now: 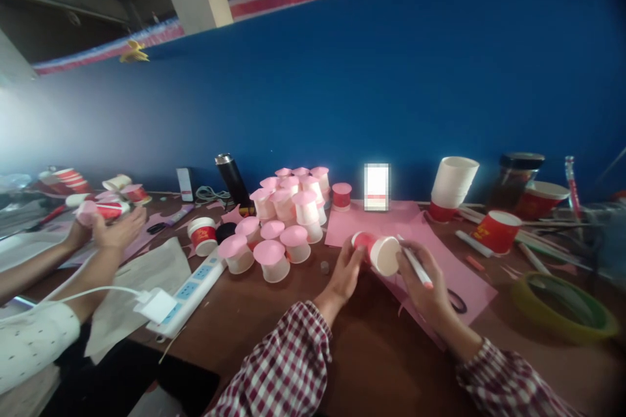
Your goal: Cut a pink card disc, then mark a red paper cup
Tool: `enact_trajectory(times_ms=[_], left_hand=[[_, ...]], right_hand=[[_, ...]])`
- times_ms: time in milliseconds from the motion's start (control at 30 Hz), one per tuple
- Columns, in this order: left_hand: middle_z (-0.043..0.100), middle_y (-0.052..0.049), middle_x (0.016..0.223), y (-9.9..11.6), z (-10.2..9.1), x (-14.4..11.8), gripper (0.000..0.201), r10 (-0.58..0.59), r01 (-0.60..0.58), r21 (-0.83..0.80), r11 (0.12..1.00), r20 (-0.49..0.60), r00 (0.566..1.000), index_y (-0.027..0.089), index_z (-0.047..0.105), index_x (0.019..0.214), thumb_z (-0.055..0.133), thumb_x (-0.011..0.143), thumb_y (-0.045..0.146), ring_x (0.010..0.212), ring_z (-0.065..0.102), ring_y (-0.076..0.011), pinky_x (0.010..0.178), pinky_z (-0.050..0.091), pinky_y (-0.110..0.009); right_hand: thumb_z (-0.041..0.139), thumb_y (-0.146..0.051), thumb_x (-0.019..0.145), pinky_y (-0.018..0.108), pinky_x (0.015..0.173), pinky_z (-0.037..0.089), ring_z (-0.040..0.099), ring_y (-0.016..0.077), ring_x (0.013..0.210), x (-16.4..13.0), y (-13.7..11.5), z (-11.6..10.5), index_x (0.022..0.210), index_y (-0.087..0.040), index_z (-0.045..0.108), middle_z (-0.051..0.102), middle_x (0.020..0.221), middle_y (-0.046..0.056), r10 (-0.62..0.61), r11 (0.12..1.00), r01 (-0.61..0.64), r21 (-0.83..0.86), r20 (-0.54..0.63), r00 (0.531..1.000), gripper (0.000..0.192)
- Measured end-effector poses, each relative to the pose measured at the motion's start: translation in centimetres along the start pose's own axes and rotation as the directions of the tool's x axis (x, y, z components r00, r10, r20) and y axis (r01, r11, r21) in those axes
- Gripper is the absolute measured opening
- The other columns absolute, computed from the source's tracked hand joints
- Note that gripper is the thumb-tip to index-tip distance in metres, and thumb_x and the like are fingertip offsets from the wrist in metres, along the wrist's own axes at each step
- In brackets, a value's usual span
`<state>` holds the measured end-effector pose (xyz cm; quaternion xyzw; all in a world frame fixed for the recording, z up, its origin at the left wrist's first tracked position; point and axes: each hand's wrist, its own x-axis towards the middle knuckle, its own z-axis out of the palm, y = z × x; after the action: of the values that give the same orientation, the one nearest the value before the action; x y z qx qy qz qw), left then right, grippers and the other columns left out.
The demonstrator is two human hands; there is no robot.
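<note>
1. Two hands meet on one paper cup (383, 254), which lies on its side above the pink paper sheet (440, 260).
2. The left hand (346, 273) grips the cup's red wall from the left, fingers curled around it.
3. The right hand (424, 280) is closed around a white pen with a pink tip (415, 267); the cup's pale base sits just left of its fingers, touching them.
4. Beyond the left hand stands a cluster of pink-topped cups (283, 221), near it on the brown table (372, 352).
5. Just right of the right hand, black scissors (457, 301) lie on the sheet.
6. Far left of the left hand, another person's hands (115, 228) hold a red cup (105, 210).
</note>
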<state>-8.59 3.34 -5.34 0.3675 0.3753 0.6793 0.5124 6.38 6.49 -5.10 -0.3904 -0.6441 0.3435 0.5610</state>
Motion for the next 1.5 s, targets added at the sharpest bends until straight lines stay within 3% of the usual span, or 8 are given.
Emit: enact_trajectory(times_ms=[200, 367, 567, 800, 900, 1200, 1400, 1500], left_hand=[[0.056, -0.005, 0.126, 0.9, 0.1, -0.3, 0.041, 0.204, -0.191, 0.197, 0.962, -0.052, 0.977, 0.025, 0.059, 0.117, 0.066, 0.077, 0.031, 0.128, 0.038, -0.0249, 0.109, 0.025, -0.034], [0.053, -0.009, 0.129, 1.0, -0.2, -0.4, 0.037, 0.287, -0.325, 0.38, 0.866, 0.154, 0.945, 0.024, 0.057, 0.122, 0.047, 0.087, 0.024, 0.124, 0.042, -0.0263, 0.108, 0.025, -0.039], [0.048, -0.013, 0.13, 0.3, -0.3, -0.4, 0.063, 0.307, -0.406, 0.51, 0.759, 0.269, 0.913, 0.022, 0.048, 0.131, 0.067, 0.071, 0.02, 0.122, 0.041, -0.0313, 0.107, 0.026, -0.043], [0.062, -0.012, 0.113, 0.3, 0.4, -0.2, 0.05, 0.113, -0.155, 0.351, 0.924, 0.138, 0.984, 0.02, 0.057, 0.116, 0.072, 0.07, 0.028, 0.103, 0.055, -0.0277, 0.092, 0.041, -0.039], [0.065, -0.011, 0.106, 0.6, 0.5, -0.2, 0.043, 0.062, -0.099, 0.313, 0.945, 0.127, 0.99, 0.017, 0.058, 0.112, 0.069, 0.073, 0.033, 0.097, 0.058, -0.0248, 0.087, 0.044, -0.037], [0.067, -0.01, 0.105, 0.6, 0.6, -0.1, 0.036, 0.011, -0.024, 0.189, 0.982, 0.074, 0.997, 0.015, 0.062, 0.107, 0.061, 0.08, 0.039, 0.098, 0.06, -0.0228, 0.09, 0.044, -0.037], [0.068, -0.01, 0.101, 0.7, 0.6, -0.3, 0.04, -0.091, 0.085, 0.084, 0.993, 0.061, 0.994, 0.015, 0.063, 0.107, 0.059, 0.081, 0.045, 0.091, 0.063, -0.0219, 0.085, 0.046, -0.035], [0.068, -0.01, 0.099, 1.0, 0.7, -0.4, 0.039, -0.048, 0.034, 0.172, 0.985, 0.078, 0.996, 0.014, 0.064, 0.106, 0.058, 0.081, 0.044, 0.091, 0.063, -0.0221, 0.085, 0.046, -0.035]], right_hand=[[0.058, -0.039, 0.081, 0.027, 0.061, 0.05, 0.058, 0.0175, 0.073, 0.4, -0.2, -0.3, 0.103, -0.021, 0.058, 0.063, 0.089, 0.005, 0.024, 0.998, -0.026, -0.049, -0.048, 0.999, 0.028], [0.058, -0.037, 0.08, 0.027, 0.061, 0.049, 0.059, 0.0183, 0.073, 0.7, 0.2, -0.5, 0.097, -0.021, 0.06, 0.064, 0.088, 0.005, 0.032, 0.995, -0.041, -0.093, -0.093, 0.995, 0.024], [0.058, -0.037, 0.081, 0.027, 0.06, 0.048, 0.058, 0.0174, 0.073, 1.0, 1.0, -0.6, 0.098, -0.021, 0.061, 0.063, 0.09, 0.005, 0.061, 0.996, -0.071, -0.06, -0.15, 0.987, 0.024], [0.054, -0.046, 0.085, 0.026, 0.053, 0.047, 0.052, 0.0129, 0.058, 1.0, 0.1, -0.3, 0.104, -0.02, 0.058, 0.056, 0.072, 0.0, 0.193, 0.965, -0.165, 0.202, -0.126, 0.973, 0.032], [0.053, -0.045, 0.087, 0.027, 0.057, 0.05, 0.055, 0.0134, 0.064, 0.8, -0.3, -0.3, 0.108, -0.021, 0.055, 0.059, 0.081, 0.002, 0.172, 0.962, -0.151, 0.226, -0.077, 0.982, 0.031], [0.048, -0.038, 0.091, 0.04, 0.082, 0.051, 0.061, 0.0211, 0.094, -0.2, -0.4, -0.1, 0.121, -0.024, 0.049, 0.06, 0.111, 0.009, 0.004, 0.999, -0.006, 0.052, 0.047, 0.999, 0.033], [0.052, -0.032, 0.09, 0.042, 0.089, 0.048, 0.059, 0.0227, 0.101, 0.0, -0.6, -0.1, 0.12, -0.023, 0.049, 0.061, 0.11, 0.009, -0.086, 0.992, 0.09, -0.087, 0.044, 0.995, 0.032], [0.051, -0.03, 0.09, 0.041, 0.089, 0.047, 0.059, 0.0221, 0.1, 0.0, -0.8, -0.2, 0.119, -0.022, 0.049, 0.061, 0.11, 0.009, -0.099, 0.989, 0.103, -0.106, 0.044, 0.994, 0.03]])
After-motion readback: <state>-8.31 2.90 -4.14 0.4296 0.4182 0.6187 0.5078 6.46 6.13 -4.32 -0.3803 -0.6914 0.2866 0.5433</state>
